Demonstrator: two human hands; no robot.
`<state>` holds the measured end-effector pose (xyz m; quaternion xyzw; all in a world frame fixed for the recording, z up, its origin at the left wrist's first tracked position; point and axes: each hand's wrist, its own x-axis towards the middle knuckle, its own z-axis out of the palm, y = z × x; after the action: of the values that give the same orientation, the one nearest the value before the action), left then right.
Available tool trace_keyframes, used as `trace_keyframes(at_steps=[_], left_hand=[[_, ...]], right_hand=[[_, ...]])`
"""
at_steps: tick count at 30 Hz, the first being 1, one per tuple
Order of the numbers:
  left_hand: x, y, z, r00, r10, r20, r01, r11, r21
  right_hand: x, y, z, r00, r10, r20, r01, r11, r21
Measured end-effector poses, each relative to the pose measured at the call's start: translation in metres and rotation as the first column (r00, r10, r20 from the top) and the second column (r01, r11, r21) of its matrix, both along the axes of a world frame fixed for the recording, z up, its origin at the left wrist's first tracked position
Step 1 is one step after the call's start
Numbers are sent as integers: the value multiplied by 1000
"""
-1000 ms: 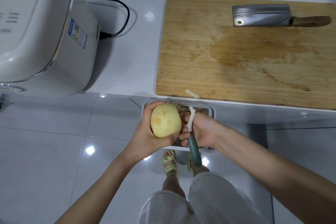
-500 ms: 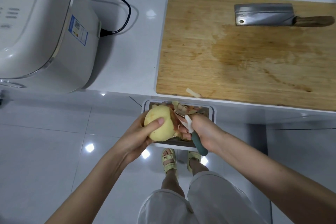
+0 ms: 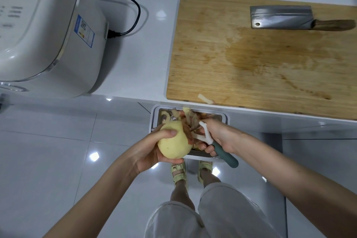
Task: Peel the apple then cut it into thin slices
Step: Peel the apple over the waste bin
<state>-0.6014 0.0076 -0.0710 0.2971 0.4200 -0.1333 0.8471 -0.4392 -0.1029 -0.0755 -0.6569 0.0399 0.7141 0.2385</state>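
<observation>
The apple [image 3: 174, 142] is almost all bare and pale yellow, with a little red skin left on its right side. It is up in the air, not on the table, right over a small bin [image 3: 154, 120] that stands on the floor by the table's edge. The left hand [image 3: 152, 150] wraps around the apple, thumb on top and fingers below, and this grip is closed tight on it so it does not slip. The right hand [image 3: 218, 137] has its grip closed around the green handle of a peeler [image 3: 209, 141], whose white head touches the red side of the apple. A strip of peel hangs there. The apple is likely held over the bin so the peels [image 3: 190, 117] drop in and do not mess the floor. One small bit [image 3: 205, 99] sits on the near edge of the wooden board [image 3: 251, 63]. The big knife [image 3: 282, 18] lies flat at the far side of the board, well apart from the hands, ready for the slicing, which has not begun. A white cooker [image 3: 42, 31] stands on the table [image 3: 144, 54] to the left.
</observation>
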Motion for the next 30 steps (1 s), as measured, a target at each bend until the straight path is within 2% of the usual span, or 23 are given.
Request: trace_keyframes(at_steps=[4, 7, 8, 10, 12, 14, 16, 24, 27, 30], left_hand=[[-1, 3, 2, 999, 43, 7, -43, 998, -51], [-1, 5, 3, 998, 56, 24, -54, 997, -51], [0, 6, 3, 998, 55, 29, -54, 998, -45], [1, 7, 4, 997, 55, 45, -53, 997, -49], [2, 6, 6, 997, 41, 71, -37, 997, -66], [5, 5, 9, 996, 21, 91, -15, 998, -63], [6, 3, 11, 995, 11, 96, -8, 999, -35], [9, -6, 9, 987, -17, 157, -11, 984, 179], [6, -9, 10, 988, 19, 154, -62, 960, 273], [2, -11, 13, 982, 51, 183, -114, 930, 349]], right_hand=[[2, -2, 4, 996, -26, 82, 21, 998, 61], [-1, -4, 3, 945, -94, 312, 5, 962, 275], [-3, -5, 3, 910, -102, 401, -47, 937, 346], [-4, -7, 3, 773, -56, 631, -261, 880, 397], [-4, -9, 3, 542, -45, 839, -490, 795, 359], [-2, -6, 5, 321, -173, 931, -637, 688, 347], [3, -2, 6, 214, -279, 936, -716, 607, 345], [-3, 19, 24, 85, -455, 886, -801, 498, 333], [-3, 20, 24, 139, -442, 886, -802, 475, 363], [6, 13, 12, 172, -377, 910, -750, 549, 369]])
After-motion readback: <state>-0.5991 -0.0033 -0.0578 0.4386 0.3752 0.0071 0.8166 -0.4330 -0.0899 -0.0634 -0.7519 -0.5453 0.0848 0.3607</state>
